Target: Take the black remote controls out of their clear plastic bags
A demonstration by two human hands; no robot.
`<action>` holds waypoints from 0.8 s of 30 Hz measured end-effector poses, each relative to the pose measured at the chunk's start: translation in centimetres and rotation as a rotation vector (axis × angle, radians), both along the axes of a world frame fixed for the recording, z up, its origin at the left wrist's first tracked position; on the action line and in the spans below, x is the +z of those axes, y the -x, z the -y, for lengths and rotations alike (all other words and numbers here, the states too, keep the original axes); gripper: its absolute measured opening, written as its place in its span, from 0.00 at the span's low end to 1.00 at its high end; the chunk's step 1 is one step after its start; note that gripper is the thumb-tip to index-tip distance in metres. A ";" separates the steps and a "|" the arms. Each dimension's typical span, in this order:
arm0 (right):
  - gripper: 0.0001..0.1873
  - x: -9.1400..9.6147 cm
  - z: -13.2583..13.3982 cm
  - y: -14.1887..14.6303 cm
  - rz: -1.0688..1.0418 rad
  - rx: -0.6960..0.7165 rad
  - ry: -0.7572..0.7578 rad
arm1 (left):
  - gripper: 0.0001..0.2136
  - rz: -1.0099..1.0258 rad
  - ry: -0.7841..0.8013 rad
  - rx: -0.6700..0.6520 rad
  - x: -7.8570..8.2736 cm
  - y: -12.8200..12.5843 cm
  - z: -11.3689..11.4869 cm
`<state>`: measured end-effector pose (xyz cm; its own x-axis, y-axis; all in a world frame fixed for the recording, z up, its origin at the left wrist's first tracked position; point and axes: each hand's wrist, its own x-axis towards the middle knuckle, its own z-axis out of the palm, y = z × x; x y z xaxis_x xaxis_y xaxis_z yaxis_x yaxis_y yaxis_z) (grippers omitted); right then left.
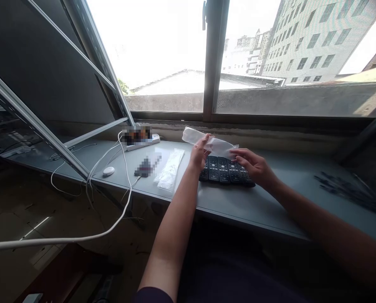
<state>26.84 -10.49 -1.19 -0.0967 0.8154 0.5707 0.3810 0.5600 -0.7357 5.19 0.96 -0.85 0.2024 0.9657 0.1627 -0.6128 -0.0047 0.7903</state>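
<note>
A long, narrow translucent plastic bag (pixel 221 146) is stretched between my hands, above the bench. My left hand (pixel 201 152) grips it near its middle, fingers wrapped round it. At its right end, my right hand (pixel 249 162) pinches the edge between thumb and fingers. Whether anything lies inside the bag, I cannot make out. Beneath my hands, several black remote controls (pixel 224 170) lie side by side in a row, partly covered by the bag and hands. Left of my left forearm rests a stack of clear plastic bags (pixel 170 170).
A white power strip (pixel 143 143) stands near the window, with white cables (pixel 124 202) looping off the bench's front edge. A round white object (pixel 108 171) and a blurred-out dark device (pixel 145 168) lie left. Dark thin items (pixel 345 189) lie far right. A metal frame (pixel 61 147) leans left.
</note>
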 end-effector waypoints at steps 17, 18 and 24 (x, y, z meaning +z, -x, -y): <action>0.23 -1.2 0.0 0.5 0.097 -0.003 -0.080 | 0.27 -0.103 0.048 -0.089 -0.9 -1.2 0.8; 0.22 -1.1 0.0 0.5 0.130 -0.024 -0.115 | 0.27 -0.108 0.066 -0.077 -0.8 -1.1 0.7; 0.21 -0.1 0.6 0.8 0.254 -0.112 -0.308 | 0.23 -0.144 0.086 -0.058 -0.6 -0.9 0.9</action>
